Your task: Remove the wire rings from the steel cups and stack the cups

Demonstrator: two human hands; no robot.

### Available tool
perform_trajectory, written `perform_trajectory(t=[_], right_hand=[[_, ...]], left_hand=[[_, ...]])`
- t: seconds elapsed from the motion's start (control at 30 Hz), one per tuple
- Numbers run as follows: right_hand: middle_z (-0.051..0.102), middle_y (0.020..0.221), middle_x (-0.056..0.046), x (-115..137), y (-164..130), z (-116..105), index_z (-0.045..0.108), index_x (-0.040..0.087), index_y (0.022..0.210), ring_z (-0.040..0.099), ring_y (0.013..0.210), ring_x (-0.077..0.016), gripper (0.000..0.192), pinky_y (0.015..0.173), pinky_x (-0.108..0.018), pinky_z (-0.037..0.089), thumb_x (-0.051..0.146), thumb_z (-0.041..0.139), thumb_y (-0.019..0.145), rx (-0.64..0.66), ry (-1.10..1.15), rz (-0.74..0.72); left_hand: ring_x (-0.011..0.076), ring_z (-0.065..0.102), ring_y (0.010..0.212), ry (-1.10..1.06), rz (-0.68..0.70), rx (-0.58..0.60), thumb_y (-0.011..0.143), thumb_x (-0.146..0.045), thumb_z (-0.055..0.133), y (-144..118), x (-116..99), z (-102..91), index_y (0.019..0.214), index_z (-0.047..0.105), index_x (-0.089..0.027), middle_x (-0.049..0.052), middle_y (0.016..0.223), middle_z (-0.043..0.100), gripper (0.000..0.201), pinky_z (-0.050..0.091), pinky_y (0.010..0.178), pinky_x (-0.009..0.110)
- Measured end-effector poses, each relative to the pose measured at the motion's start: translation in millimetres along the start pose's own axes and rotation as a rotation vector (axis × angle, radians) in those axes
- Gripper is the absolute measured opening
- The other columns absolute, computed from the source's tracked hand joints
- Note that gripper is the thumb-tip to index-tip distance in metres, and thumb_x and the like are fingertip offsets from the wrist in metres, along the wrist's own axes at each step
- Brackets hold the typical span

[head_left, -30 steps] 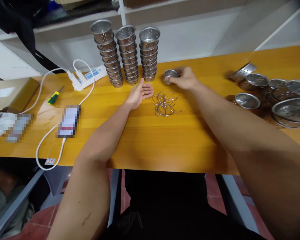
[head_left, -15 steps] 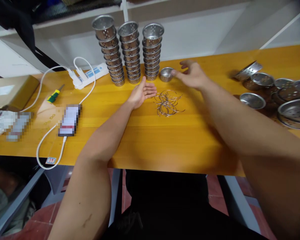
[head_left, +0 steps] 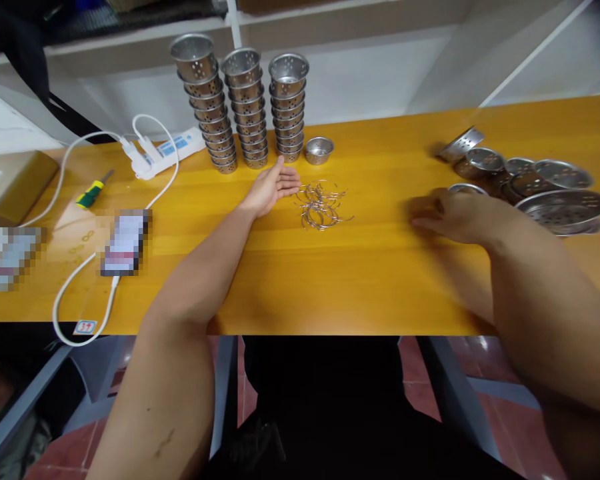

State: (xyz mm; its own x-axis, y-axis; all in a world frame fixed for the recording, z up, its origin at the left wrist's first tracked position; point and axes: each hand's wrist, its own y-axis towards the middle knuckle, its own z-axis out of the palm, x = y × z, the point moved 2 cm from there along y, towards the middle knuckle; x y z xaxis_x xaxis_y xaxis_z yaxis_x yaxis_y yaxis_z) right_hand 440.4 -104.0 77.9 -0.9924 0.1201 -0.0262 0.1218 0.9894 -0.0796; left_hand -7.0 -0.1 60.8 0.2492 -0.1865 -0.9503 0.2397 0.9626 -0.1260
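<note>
My left hand (head_left: pixel 273 187) rests on the wooden table, palm turned inward, fingers stretched out and holding nothing. Its fingertips lie right beside a loose pile of thin curved metal wires (head_left: pixel 321 205). Behind it stand three tall stacks of perforated metal cups (head_left: pixel 289 110). A single metal cup (head_left: pixel 319 152) sits upright just right of the stacks. My right hand (head_left: pixel 455 213), blurred by motion, is over the right part of the table with thumb and fingers apart. It partly hides a metal cup (head_left: pixel 467 189) next to a group of loose metal strainers (head_left: pixel 563 175).
On the left are a white power strip (head_left: pixel 165 153) with cables, a green-and-yellow screwdriver (head_left: pixel 93 192), a phone (head_left: pixel 125 243) on a charging cable and a cardboard box (head_left: pixel 17 187). A tilted perforated piece (head_left: pixel 461 145) lies at the back right. A shelf runs behind the table.
My right hand has moved away from the single cup toward the loose metal strainers on the right. That cup stays beside the stacks. My left hand keeps its place by the wires; the view has shifted slightly.
</note>
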Motion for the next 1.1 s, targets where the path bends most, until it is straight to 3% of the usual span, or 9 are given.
perform_trajectory(t=[0.07,0.2,0.4,0.47,0.63,0.73,0.83,1.0,1.1], right_hand=[[0.091,0.135,-0.031,8,-2,3,0.084,0.024,0.132,0.089,0.124,-0.0498,0.026,0.098,-0.057,0.065,0.036,0.095,0.111,0.056,-0.060,0.051],[0.088,0.150,-0.039,35,-12,-17,0.081,0.021,0.163,0.090,0.133,-0.0537,0.047,0.103,-0.061,0.065,0.021,0.077,0.116,0.025,-0.015,0.117],[0.087,0.159,-0.036,70,-23,-53,0.065,0.017,0.192,0.089,0.144,-0.0548,0.072,0.118,-0.065,0.069,0.026,0.072,0.121,-0.244,0.169,0.089],[0.088,0.160,-0.031,83,-20,-59,0.072,0.019,0.186,0.089,0.146,-0.0513,0.068,0.125,-0.063,0.069,0.022,0.074,0.118,-0.300,0.272,-0.071],[0.090,0.147,-0.022,141,-7,-60,0.087,0.025,0.138,0.091,0.124,-0.0436,0.025,0.121,-0.062,0.071,0.026,0.070,0.119,-0.255,0.528,-0.635],[0.088,0.146,-0.017,186,2,-50,0.087,0.028,0.133,0.087,0.127,-0.0453,0.019,0.119,-0.064,0.070,0.031,0.074,0.119,-0.215,0.611,-0.835],[0.085,0.156,-0.015,224,16,-34,0.087,0.029,0.127,0.084,0.136,-0.0469,0.013,0.116,-0.065,0.071,0.037,0.080,0.120,-0.206,0.614,-0.883],[0.084,0.162,-0.016,257,35,-16,0.078,0.028,0.119,0.083,0.135,-0.0478,0.007,0.111,-0.065,0.072,0.033,0.081,0.115,-0.214,0.558,-0.844],[0.086,0.146,-0.019,259,37,-12,0.075,0.027,0.125,0.084,0.127,-0.0461,0.015,0.112,-0.064,0.071,0.028,0.080,0.111,-0.209,0.607,-0.817]], left_hand=[[0.0375,0.089,0.138,0.005,0.000,-0.005,0.113,-0.092,0.082,0,0,-0.5,0.108,0.082,-0.022,0.021,0.114,0.089,0.071,0.073,0.131,0.048],[0.0347,0.089,0.135,0.005,-0.008,-0.010,0.116,-0.092,0.078,0,0,-0.7,0.108,0.082,-0.023,0.018,0.113,0.088,0.070,0.074,0.128,0.047],[0.0353,0.090,0.137,-0.015,-0.007,-0.003,0.114,-0.092,0.081,0,-1,-0.3,0.109,0.083,-0.021,0.019,0.115,0.089,0.071,0.074,0.128,0.046],[0.0354,0.090,0.139,-0.014,-0.003,0.006,0.114,-0.092,0.081,0,-1,-0.9,0.111,0.083,-0.021,0.019,0.117,0.090,0.071,0.074,0.128,0.046],[0.0354,0.092,0.137,-0.010,-0.012,0.082,0.113,-0.093,0.083,-6,-5,0.3,0.113,0.086,-0.021,0.020,0.127,0.094,0.072,0.076,0.124,0.045],[0.0388,0.090,0.146,-0.004,-0.014,0.143,0.116,-0.091,0.081,-12,-7,3.0,0.119,0.091,-0.024,0.015,0.124,0.097,0.068,0.075,0.125,0.050],[0.0381,0.090,0.141,-0.007,-0.016,0.114,0.121,-0.091,0.072,-12,-7,3.4,0.115,0.094,-0.028,0.011,0.111,0.096,0.067,0.075,0.121,0.050],[0.0188,0.079,0.085,-0.110,-0.010,-0.050,0.134,-0.071,0.063,-4,-4,1.5,0.110,0.087,-0.023,0.004,0.099,0.085,0.059,0.066,0.087,0.035],[0.0210,0.085,0.097,-0.099,0.036,-0.113,0.133,-0.067,0.068,0,0,1.4,0.105,0.081,-0.025,0.003,0.096,0.082,0.053,0.068,0.092,0.034]])
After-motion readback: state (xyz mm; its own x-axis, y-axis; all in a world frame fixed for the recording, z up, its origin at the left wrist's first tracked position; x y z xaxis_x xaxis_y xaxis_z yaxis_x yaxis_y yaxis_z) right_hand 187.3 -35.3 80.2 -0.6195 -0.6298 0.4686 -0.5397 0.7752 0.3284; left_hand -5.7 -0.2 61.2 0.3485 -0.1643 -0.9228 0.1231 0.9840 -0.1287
